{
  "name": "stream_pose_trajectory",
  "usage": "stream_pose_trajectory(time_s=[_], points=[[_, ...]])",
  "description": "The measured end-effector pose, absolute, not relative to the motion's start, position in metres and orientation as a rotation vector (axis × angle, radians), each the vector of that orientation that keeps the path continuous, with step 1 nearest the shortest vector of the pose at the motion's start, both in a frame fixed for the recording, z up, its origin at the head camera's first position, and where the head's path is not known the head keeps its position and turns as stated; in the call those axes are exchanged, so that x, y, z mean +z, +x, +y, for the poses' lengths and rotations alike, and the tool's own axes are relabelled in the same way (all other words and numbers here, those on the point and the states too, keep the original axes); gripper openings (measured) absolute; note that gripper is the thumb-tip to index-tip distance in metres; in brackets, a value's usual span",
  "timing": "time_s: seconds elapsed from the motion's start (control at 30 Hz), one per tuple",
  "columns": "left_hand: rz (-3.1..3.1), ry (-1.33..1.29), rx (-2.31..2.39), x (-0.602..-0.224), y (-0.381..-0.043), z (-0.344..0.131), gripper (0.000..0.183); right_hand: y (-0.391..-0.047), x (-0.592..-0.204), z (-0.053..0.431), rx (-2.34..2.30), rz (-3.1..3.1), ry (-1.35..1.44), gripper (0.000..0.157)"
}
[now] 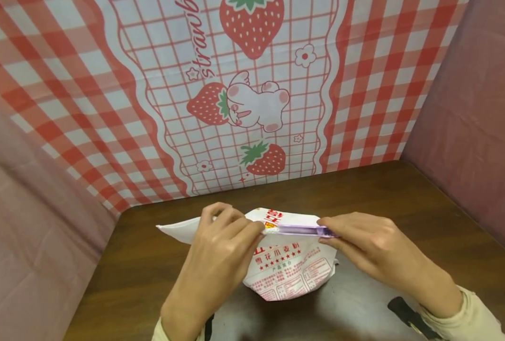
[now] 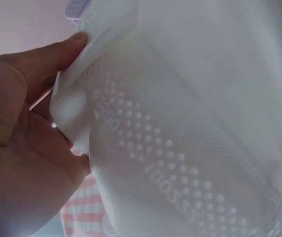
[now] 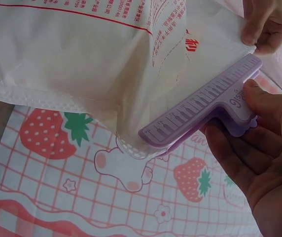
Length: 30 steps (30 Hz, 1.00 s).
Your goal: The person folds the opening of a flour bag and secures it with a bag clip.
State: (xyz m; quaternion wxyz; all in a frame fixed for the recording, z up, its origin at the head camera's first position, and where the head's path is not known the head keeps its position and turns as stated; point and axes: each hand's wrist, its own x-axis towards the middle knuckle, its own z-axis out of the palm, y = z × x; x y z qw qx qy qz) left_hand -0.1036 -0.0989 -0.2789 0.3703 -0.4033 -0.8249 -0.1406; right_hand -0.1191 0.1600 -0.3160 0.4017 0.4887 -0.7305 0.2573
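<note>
Nearest: a dark object (image 1: 408, 315) on the tabletop (image 1: 406, 203) beside the right sleeve, cut off by the forearm; identity unclear.

Left hand (image 1: 218, 251): fingers curled, pinching the folded top edge of the white flour bag (image 1: 291, 272) near its left end. In the left wrist view the thumb (image 2: 57, 49) presses the embossed seam against the fingers; the fingertips behind the film are hidden.

Right hand (image 1: 363, 244): thumb and fingers pinch the handle of the purple bag clip (image 3: 205, 106), whose long bar lies across the bag's folded mouth. Whether the bar is fully closed over the fold cannot be told; the far side is hidden behind the bag.

Bag position: bottom resting on the tabletop, near the front edge, between both hands, top lifted.

Risks, judged:
- The clip seems to cover only part of the fold; the left corner sticks out beyond it, so powder might leak there.
- Slippery film; the fold may slide out of the left pinch if the right hand tugs sideways.
- The bag looks soft and partly full, so it may slump or tip once released.

Hard to make out: the red print on the bag is too small to read. Farther back, the strawberry-check backdrop (image 1: 252, 94) stands clear of the work.
</note>
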Motion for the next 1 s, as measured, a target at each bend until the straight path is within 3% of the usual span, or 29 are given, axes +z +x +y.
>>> stream_pose_trajectory(time_s=[0.7, 1.0], points=[[-1.985, -1.072, -0.32, -0.265, -0.092, -0.086, 0.011, -0.115, -0.326, 0.153, 0.566, -1.85, 1.235, 0.029], [-2.033, -1.05, -0.353, -0.27, -0.095, -0.088, 0.004, -0.116, -0.325, 0.151, 0.637, -2.006, 1.174, 0.029]])
